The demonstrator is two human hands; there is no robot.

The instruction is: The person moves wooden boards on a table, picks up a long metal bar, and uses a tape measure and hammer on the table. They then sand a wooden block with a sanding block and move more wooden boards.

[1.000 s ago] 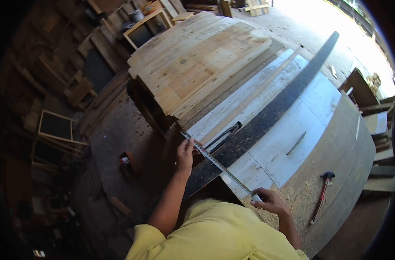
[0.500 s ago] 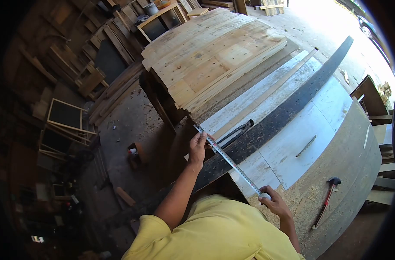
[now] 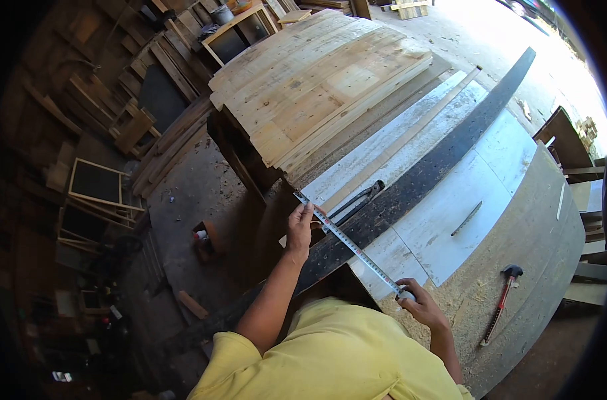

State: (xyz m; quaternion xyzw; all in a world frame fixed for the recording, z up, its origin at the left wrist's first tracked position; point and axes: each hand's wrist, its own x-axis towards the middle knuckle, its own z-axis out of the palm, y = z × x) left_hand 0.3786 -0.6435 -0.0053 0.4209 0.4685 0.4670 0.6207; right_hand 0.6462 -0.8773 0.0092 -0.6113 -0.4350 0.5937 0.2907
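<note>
A tape measure is drawn out across the near ends of the boards, its blade crossing a long black-painted plank. My left hand pinches the blade near its free end, at the table's left edge. Closed around the tape's case is my right hand, over the near edge of the table. Just beyond the blade, pincers with dark handles lie beside the black plank. A narrow wooden strip rests on the white panel beneath.
A hammer with a red and black handle lies on the sawdust-covered tabletop at right. Stacked pale wooden panels occupy the far side. A thin dark sliver lies on the white panel. Framed boards lean at left.
The view has shifted slightly, so the table and boards appear a little further left and up. Both hands keep their hold on the stretched tape measure.
</note>
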